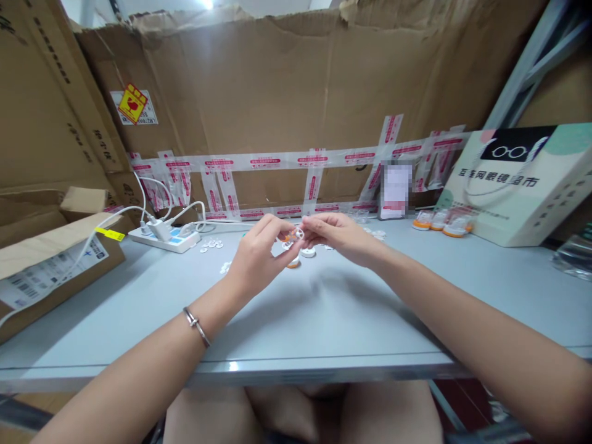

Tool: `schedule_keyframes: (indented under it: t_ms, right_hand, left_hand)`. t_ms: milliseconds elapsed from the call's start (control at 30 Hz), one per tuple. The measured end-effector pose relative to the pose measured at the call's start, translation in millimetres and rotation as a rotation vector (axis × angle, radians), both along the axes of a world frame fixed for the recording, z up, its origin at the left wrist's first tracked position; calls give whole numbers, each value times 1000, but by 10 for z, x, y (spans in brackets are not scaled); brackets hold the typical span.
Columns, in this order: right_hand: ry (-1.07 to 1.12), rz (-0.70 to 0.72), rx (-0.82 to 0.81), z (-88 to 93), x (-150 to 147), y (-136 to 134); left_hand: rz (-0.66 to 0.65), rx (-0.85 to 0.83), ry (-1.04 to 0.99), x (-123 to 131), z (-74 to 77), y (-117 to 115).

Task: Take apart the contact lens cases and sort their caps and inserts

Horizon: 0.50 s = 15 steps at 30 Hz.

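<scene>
Over the middle of the table, my left hand (pixel 261 250) pinches a small clear and white round part (pixel 300 235) between thumb and fingers. My right hand (pixel 337 234) is closed at the right side of that part, fingertips pressed together against it. Whether the right fingers hold a separate small piece is too small to tell. Below the hands lie a white disc (pixel 308 252) and a round piece with an orange rim (pixel 293 263). Small white pieces (pixel 211 245) are scattered left of my left hand, and more white pieces (pixel 377 234) lie beyond my right hand.
A white power strip (pixel 164 237) with cables lies at the left, beside an open cardboard box (pixel 60 265). Several clear-domed orange-rimmed pieces (pixel 444 222) sit at the right by a paper bag (pixel 518 185). A phone (pixel 395 191) leans against the taped cardboard wall (pixel 287 92).
</scene>
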State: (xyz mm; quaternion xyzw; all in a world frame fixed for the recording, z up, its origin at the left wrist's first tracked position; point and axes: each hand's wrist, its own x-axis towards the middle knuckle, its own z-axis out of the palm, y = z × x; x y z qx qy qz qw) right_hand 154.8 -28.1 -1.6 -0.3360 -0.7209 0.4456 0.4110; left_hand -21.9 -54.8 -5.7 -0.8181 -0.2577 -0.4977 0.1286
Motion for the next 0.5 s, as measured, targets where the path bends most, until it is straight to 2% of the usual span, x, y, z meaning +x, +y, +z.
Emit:
schedule_keyframes:
  t_ms: [100,233,333,433,500]
  right_hand:
    - [37,48,34,24,-144,-157]
    - [-30,-46,55,45,-7,-37]
    - [-181,-295,54,66,372,228]
    - [-510,-608,-49,21,883,495]
    - [-652,-655,-135,-51,1191,614]
  left_hand:
    - [3,-20,-13,1,-18,14]
    - [24,-143,70,6,-54,32]
    - [92,-262,128,-11,-88,73]
    - [155,-405,204,-53,-134,147]
    - [189,-521,258,-80,-181,205]
